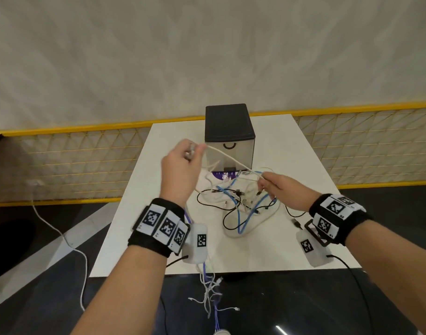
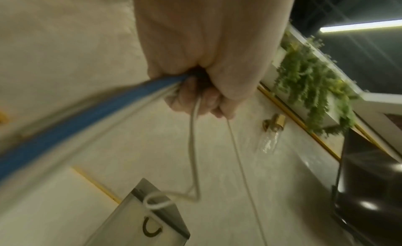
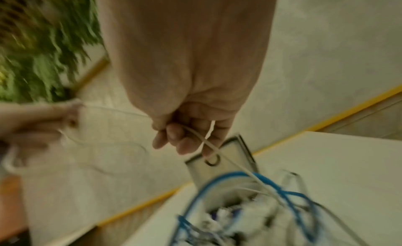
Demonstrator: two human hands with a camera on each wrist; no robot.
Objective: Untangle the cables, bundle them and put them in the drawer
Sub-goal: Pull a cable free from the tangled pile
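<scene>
A person's left hand [image 1: 181, 165] is raised above the near-left part of the white table [image 1: 267, 247], fingers curled into a fist around several cables: the left wrist view shows a blue cable [image 2: 82, 122] and pale strands running out of the closed fingers [image 2: 195, 101], though blur makes it hard to say how many strands are held. A white cable [image 1: 227, 155] stretches taut from that fist, across the front of the small drawer unit [image 1: 231, 151], down to the right hand [image 1: 285, 189], which pinches it between thumb and fingertips [image 3: 174, 137] just above the tangle of cables [image 1: 241, 201]. The tangle of blue, black and white leads lies on the table in front of the closed drawer; more strands hang off the near edge.

The step in hand appears to be drawing the white cable free. It would go best with the right hand sliding along the line toward the knot, loosening loops rather than pulling hard, since tension is likely to tighten the snarl or drag the pile toward the edge.
</scene>
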